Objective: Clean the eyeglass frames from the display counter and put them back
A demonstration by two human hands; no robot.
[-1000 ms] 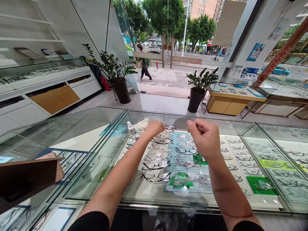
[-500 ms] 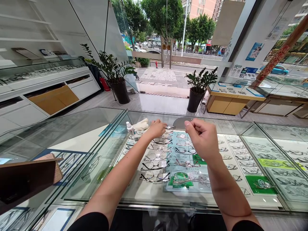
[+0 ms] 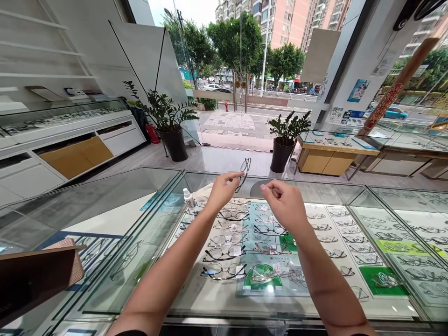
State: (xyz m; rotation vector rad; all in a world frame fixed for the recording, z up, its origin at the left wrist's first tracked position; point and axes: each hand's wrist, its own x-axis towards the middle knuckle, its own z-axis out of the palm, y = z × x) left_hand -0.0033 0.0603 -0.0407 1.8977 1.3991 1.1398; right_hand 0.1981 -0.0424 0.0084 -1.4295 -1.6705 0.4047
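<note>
My left hand (image 3: 226, 186) is raised over the far part of the glass display case (image 3: 266, 305), fingers pinched on a pair of eyeglasses (image 3: 246, 165). The dark thin frame is tilted upright, one lens showing above the fingertips. To its right, my right hand (image 3: 284, 201) is curled closed, thumb towards the left hand; whatever its fingers hold, if anything, is hidden. Rows of eyeglass frames (image 3: 224, 270) lie under the glass below both hands. A white spray bottle (image 3: 189, 198) and a cream cloth (image 3: 203, 192) are left of my left hand.
A grey round disc (image 3: 258, 187) lies on the glass behind my right hand. A brown box-like object (image 3: 42, 275) juts in at the left. Two potted plants (image 3: 174, 144) stand by the glass doors, and more display counters (image 3: 336, 156) line both sides.
My left hand has lifted the eyeglasses from low over the glass, turning them from flat to upright. My right hand has shifted slightly left, still closed. The camera view has tipped up.
</note>
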